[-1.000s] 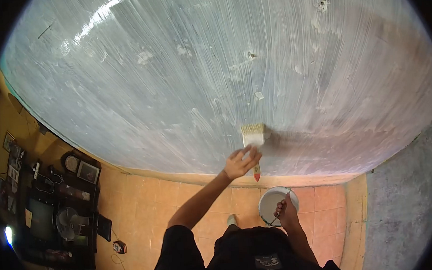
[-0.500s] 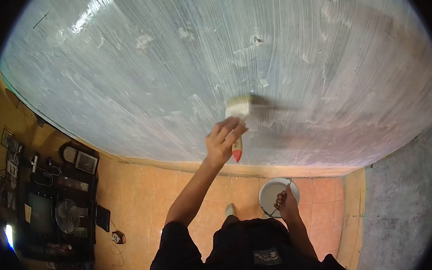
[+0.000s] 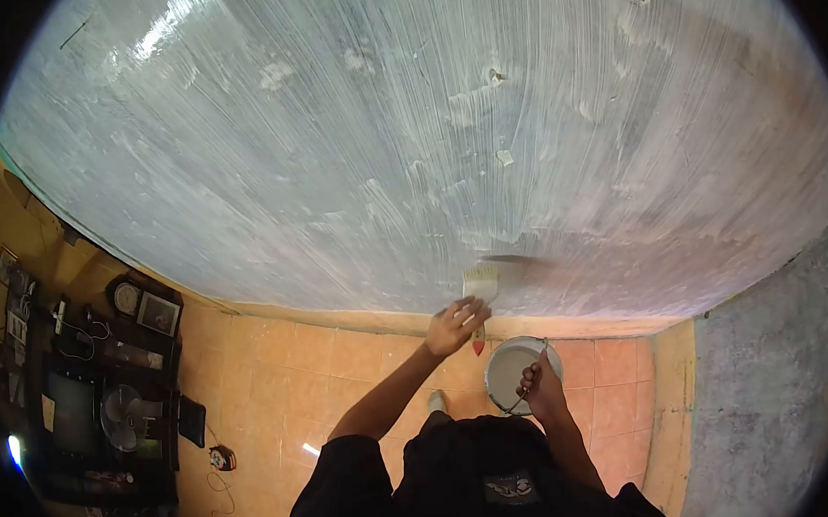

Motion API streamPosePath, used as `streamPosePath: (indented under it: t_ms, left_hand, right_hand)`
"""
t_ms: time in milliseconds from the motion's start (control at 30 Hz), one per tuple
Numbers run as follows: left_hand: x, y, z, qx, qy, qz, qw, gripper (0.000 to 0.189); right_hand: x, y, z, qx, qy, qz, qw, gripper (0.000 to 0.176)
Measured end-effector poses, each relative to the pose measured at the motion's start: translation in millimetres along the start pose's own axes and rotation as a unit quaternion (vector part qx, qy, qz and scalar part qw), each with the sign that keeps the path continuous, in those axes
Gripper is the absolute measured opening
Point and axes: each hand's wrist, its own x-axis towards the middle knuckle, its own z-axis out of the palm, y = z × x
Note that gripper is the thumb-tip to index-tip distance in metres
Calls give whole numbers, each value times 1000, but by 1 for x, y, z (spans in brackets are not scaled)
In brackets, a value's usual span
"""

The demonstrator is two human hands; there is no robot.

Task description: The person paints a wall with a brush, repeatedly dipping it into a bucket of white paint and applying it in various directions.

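My left hand (image 3: 456, 324) is closed on a wide paintbrush (image 3: 480, 281) with a red-tipped handle. Its pale bristles touch the lower part of the wall (image 3: 379, 147), just above the floor edge. The wall is covered in streaky whitish-blue brush marks, with a browner patch at the right. My right hand (image 3: 538, 384) grips the wire handle of a white paint bucket (image 3: 506, 367), which hangs close in front of my body, over the floor. My dark shirt fills the bottom of the view.
Orange floor tiles (image 3: 289, 380) run along the wall's base. At the left stands a dark cabinet (image 3: 110, 410) with a TV, a fan, a clock and framed pictures. A rough grey wall (image 3: 772, 379) meets the painted wall at the right.
The brush swept up and to the left across the wall, then came back down to the strip just above the floor. The bucket stayed in my right hand.
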Motion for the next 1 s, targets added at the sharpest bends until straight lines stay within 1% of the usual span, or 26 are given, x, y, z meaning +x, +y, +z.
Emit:
streamPosePath:
  t_ms: [67,100,133,200,233,267,333,367,433,467,500,533,600,667,733,767,800,833,867,900,967,1000]
  left_hand:
    - [-8,13,-8,-63,-30,-34,997,44]
    - [-6,19,-16,-94,-21,-49,994,40]
    - [-6,25,-22,-96,-23,-50,994,40]
    - [-5,37,-34,-155,-11,-136,978,31]
    - [7,43,-45,-175,6,-158,972,23]
    - [11,45,-50,-177,5,-160,971,23]
    - [14,50,-59,-210,-16,-227,951,20]
    - [24,53,-69,-211,-19,-231,950,20]
    - [45,59,-84,-320,-26,-380,867,15]
    - [48,60,-82,-321,-28,-385,865,15]
    - [50,62,-80,-327,-30,-409,852,15]
    - [52,64,-77,-333,-31,-432,837,16]
    - [55,69,-72,-330,-35,-437,836,19]
    - [54,77,-66,-341,-40,-490,801,19]
    - [54,82,-64,-338,-48,-501,795,16]
    - [55,83,-65,-339,-57,-512,787,15]
    - [55,83,-66,-340,-65,-522,780,14]
    - [53,83,-64,-329,-66,-517,787,14]
    - [49,83,-64,-330,-68,-522,784,14]
    - [48,82,-64,-324,-67,-517,790,15]
    - [47,82,-65,-300,-71,-509,804,17]
    - [47,82,-66,-299,-71,-512,802,17]
  right_hand:
    - [-2,-2,2,-10,-14,-4,1000,43]
    - [-4,-3,5,-7,-12,-2,1000,43]
    - [-6,-3,8,-7,-6,-7,1000,42]
    - [-6,-6,10,-7,1,-12,1000,42]
    - [-5,-8,8,-16,-12,-13,1000,41]
    - [-5,-9,7,-26,-24,-13,999,41]
    - [-10,-17,13,-37,-31,-18,999,41]
    - [-14,-21,18,-47,-42,-27,998,41]
    - [-19,-28,26,-56,-50,-20,997,40]
    - [-21,-31,28,-65,-61,-17,996,41]
    - [-24,-32,30,-71,-83,-23,994,38]
    - [-26,-33,33,-72,-79,-18,994,38]
    - [-29,-35,41,-65,-84,-18,994,36]
    - [-34,-36,46,-54,-75,-13,996,34]
    - [-35,-36,47,-39,-100,-14,994,35]
    - [-35,-37,48,-45,-107,-18,993,38]
    - [-38,-38,50,-43,-100,-13,994,38]
    - [-40,-40,53,-42,-116,-15,992,40]
    - [-42,-41,55,-41,-132,-18,990,43]
    - [-42,-41,55,-47,-134,-10,990,47]
    - [-43,-43,58,-49,-139,-6,989,49]
    - [-45,-43,59,-48,-144,-3,988,52]
